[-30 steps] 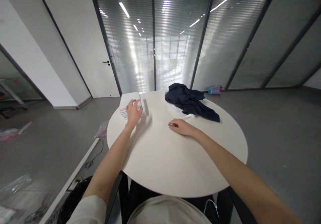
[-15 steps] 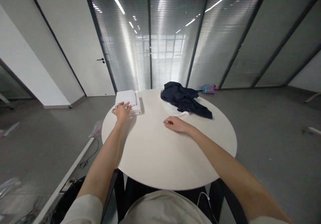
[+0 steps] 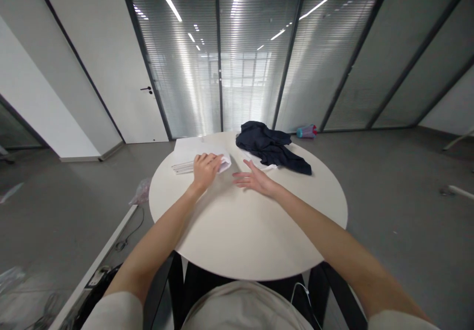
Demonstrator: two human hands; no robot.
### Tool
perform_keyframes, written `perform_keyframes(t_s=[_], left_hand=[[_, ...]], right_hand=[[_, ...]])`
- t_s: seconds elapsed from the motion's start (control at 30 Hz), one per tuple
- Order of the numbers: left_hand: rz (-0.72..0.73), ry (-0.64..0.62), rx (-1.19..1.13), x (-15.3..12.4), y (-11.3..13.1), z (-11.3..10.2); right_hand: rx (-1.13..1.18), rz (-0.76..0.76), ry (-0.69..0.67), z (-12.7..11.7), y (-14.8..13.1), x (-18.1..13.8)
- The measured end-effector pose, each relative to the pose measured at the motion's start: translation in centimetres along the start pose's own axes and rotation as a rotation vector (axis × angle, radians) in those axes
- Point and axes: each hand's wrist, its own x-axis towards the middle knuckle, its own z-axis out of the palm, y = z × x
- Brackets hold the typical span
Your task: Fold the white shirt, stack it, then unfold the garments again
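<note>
My left hand [image 3: 207, 171] is closed on a folded white cloth [image 3: 225, 162], with its rounded folded edge showing past my fingertips on the right. Behind and to the left of that hand lies a stack of folded white cloths [image 3: 182, 167] near the table's far left edge. Part of the stack is hidden by the held cloth and my hand. My right hand [image 3: 256, 179] is empty, fingers spread and pointing left toward the held cloth, a short gap away. Just beyond it, a crumpled dark navy garment [image 3: 264, 140] lies on top of some white fabric [image 3: 255, 159].
All of this is on a round white table [image 3: 252, 241]. Past it stand a glass partition with blinds [image 3: 244, 98] and a white door [image 3: 138, 108]. A blue and red bag-like object [image 3: 306, 131] sits on the floor. A cable [image 3: 129, 234] runs along the floor at left.
My left hand has moved right from the stack, taking the folded white cloth along. My right hand's fingers have opened out, with the hand shifting slightly left.
</note>
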Motion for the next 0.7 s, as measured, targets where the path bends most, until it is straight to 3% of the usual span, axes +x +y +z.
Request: perform_keyframes(t_s=[0.07, 0.13, 0.2, 0.27, 0.33, 0.4, 0.47, 0.6, 0.7], left_hand=[[0.204, -0.149, -0.110, -0.4, 2.5, 0.7], [0.368, -0.275, -0.231, -0.8, 4.2, 1.0], [0.400, -0.329, -0.319, -1.0, 4.9, 0.9], [0.247, -0.288, -0.337, -0.9, 4.5, 0.4], [-0.008, -0.236, -0.296, -0.5, 3.1, -0.2], [-0.237, -0.280, -0.212, -0.1, 1.4, -0.6], [-0.378, -0.412, -0.112, 0.2, -0.1, -0.5], [-0.446, -0.666, -0.147, 0.2, -0.9, 0.7], [-0.389, -0.638, -0.255, 0.2, -0.4, 1.4]], right_hand=[[0.095, 0.038, 0.085, 0.0, -0.3, 0.2], [-0.031, 0.039, 0.188, -0.7, -0.5, 0.2], [-0.239, 0.064, 0.172, -1.7, -0.7, 0.0], [-0.423, 0.101, 0.049, -2.6, -0.9, -0.4], [-0.568, 0.076, -0.029, -3.1, -1.2, -0.8], [-0.697, -0.021, 0.006, -3.3, -1.3, -0.8], [-0.795, -0.115, 0.104, -3.4, -1.3, -0.7], [-0.932, -0.194, 0.172, -3.8, -0.8, -0.2], [-0.967, -0.235, 0.120, -4.1, -0.3, 0.0]])
